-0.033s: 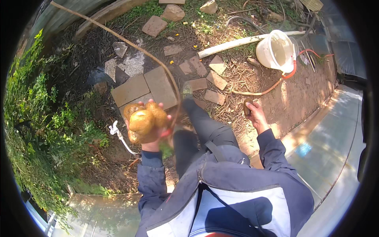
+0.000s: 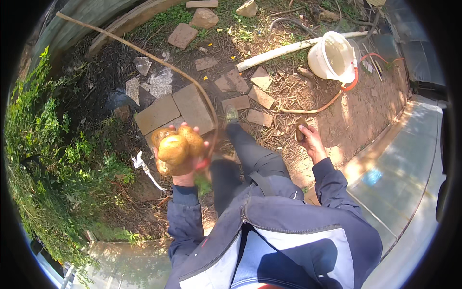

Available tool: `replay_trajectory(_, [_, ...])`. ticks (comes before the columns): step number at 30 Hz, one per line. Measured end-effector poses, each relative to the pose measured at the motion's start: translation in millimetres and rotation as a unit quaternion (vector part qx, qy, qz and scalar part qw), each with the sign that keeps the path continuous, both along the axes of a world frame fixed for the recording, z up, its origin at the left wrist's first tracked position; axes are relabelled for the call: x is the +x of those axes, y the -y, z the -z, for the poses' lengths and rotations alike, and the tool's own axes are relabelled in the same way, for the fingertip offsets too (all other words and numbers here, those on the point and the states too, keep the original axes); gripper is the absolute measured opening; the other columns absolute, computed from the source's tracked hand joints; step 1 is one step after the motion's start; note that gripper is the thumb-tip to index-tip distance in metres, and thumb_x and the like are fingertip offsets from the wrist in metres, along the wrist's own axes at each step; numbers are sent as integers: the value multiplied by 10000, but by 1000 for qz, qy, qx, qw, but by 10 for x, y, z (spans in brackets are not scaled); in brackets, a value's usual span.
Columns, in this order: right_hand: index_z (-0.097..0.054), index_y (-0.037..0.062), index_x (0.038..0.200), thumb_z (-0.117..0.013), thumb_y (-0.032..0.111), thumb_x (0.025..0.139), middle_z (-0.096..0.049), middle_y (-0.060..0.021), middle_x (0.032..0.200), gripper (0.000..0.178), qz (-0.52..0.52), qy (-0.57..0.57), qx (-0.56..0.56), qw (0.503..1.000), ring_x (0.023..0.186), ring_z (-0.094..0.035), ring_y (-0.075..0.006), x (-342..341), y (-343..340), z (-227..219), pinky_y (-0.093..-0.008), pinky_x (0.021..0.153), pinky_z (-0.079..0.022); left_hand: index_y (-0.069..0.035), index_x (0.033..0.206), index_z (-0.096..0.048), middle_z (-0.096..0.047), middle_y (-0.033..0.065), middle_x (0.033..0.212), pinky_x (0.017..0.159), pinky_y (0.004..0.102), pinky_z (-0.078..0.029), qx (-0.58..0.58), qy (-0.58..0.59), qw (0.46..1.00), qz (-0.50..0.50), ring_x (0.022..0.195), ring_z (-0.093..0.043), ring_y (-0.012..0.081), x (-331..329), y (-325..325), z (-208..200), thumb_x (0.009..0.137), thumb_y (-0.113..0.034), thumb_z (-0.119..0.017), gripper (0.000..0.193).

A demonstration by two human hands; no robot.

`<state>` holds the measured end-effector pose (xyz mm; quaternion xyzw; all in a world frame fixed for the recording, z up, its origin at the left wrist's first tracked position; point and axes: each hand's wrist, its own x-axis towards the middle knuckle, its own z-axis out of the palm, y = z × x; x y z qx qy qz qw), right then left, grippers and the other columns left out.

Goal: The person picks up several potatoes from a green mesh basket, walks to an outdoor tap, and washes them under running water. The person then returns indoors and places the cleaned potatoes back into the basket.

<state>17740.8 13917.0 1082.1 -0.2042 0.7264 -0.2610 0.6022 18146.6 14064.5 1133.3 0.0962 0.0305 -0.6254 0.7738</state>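
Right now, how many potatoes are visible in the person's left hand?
4 in the left hand: the front potato, the right potato, the upper-left potato and the lower-left potato. Others may be hidden behind.

Brown lump [image 2: 300, 129] partly hidden, kind uncertain

Free air between left hand [image 2: 186, 168] and right hand [image 2: 312, 143] (legs [image 2: 262, 159] below); obstacles leftward: tap [image 2: 139, 161], shrubs [image 2: 43, 164]

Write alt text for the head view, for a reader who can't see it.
A person's left hand holds several potatoes outdoors, while the right hand grips a small dark object too unclear to identify. Flat paving slabs lie ahead, with a white tap to the left and a white bucket farther off to the right.
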Motion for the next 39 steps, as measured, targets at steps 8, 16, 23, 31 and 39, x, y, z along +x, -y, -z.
replay_trajectory(8, [-587, 72, 1066, -729, 239, 829, -636, -7, 896, 322, 164, 38, -106, 980, 721, -612, -120, -1755, 4, 129, -302, 586, -515, -211, 1327, -474, -425, 85, 1415, 1002, 666, -335, 53, -26, 980, 190, 1317, -376, 373, -1546, 1125, -155, 853, -591, -563, 614])
replay_trajectory(16, [-540, 9, 1182, -728, 182, 832, -607, -38, 1032, 433, 230, 41, -198, 952, 879, -587, -110, -3070, 816, 277, -250, 736, -484, -183, 1324, -482, -442, 113, 1392, 955, 690, -367, 68, 15, 920, 385, 1295, -393, 400, -3633, 3013, 86, 813, -644, -553, 692])
replay_trajectory(23, [-479, -8, 1259, -728, 104, 824, -559, -58, 1143, 514, 292, 47, -348, 890, 991, -576, -139, -3949, 1266, -958, -279, 851, -481, -164, 1277, -507, -468, 142, 1340, 901, 683, -409, 78, -15, 785, 615, 1272, -413, 412, -5845, 4162, -81, 846, -633, -513, 637])
replay_trajectory(31, [-417, 13, 1277, -761, 59, 787, -524, -91, 1201, 601, 383, -70, -405, 827, 1037, -585, -156, -5425, 1944, -765, -294, 846, -504, -152, 1269, -518, -474, 132, 1357, 1043, 592, -341, 56, -21, 668, 742, 1271, -429, 360, -8677, 5125, 482, 918, -502, -490, 496])
replay_trajectory(39, [-351, 13, 1335, -780, 37, 743, -515, -86, 1198, 732, 471, -172, -381, 777, 1090, -546, -174, -7096, 2602, -682, -306, 922, -451, -76, 1303, -481, -502, 192, 1307, 1063, 534, -363, 51, -43, 604, 795, 1233, -464, 381, -11128, 5634, 499, 879, -614, -480, 686])
